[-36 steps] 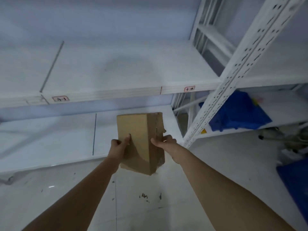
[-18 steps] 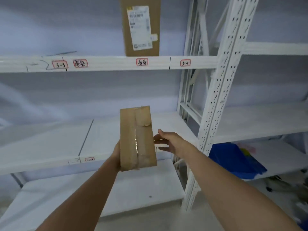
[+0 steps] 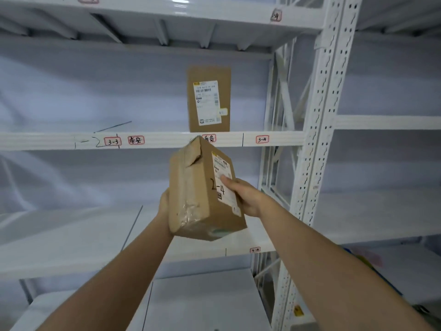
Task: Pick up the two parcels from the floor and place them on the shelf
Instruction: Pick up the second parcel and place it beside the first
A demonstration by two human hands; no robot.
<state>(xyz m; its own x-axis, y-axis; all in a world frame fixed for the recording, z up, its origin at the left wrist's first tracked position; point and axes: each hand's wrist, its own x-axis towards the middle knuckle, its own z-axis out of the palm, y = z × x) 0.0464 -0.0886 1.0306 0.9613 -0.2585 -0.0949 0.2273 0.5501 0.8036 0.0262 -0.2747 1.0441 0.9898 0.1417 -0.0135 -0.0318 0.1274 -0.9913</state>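
Observation:
A brown cardboard parcel (image 3: 202, 194) with clear tape and a white label marked "2-4" is held up in front of the white shelf (image 3: 167, 139). My left hand (image 3: 164, 204) grips its left side, mostly hidden behind the box. My right hand (image 3: 245, 195) presses on the labelled right face. The parcel's top corner reaches the front edge of the shelf tagged "3-3" and "3-4". A second brown parcel (image 3: 209, 99) with a white shipping label stands upright on that shelf, just above and behind the held one.
A white perforated upright post (image 3: 317, 130) stands to the right of the parcel. Another shelf level (image 3: 238, 25) lies overhead, and lower shelf levels (image 3: 71, 237) lie below my arms. Something blue and yellow (image 3: 367, 259) sits on a lower right shelf.
The view has tilted up from the floor to the upper shelves. The parcel has risen and turned so its labelled face shows. My right hand, off the box half a second ago, is on it again.

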